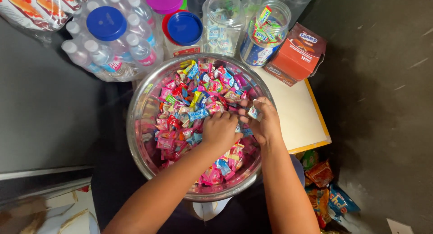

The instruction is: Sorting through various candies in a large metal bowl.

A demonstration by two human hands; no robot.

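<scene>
Sorting through wrapped sweets [189, 112] in a steel bowl [140, 112]: left hand [219, 131] curled knuckles-up into the pile, grip unclear; right hand [264, 121], fingers pinching one pale candy [253, 112]; next likely lifting it clear; open jars [266, 33] wait on the desk [297, 112] beyond.

Both forearms bare, no sleeves, rings or watch showing

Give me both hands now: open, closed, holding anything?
Left hand: curled down into the candies in the steel bowl; grip hidden.
Right hand: closed on a small wrapped candy.
</scene>
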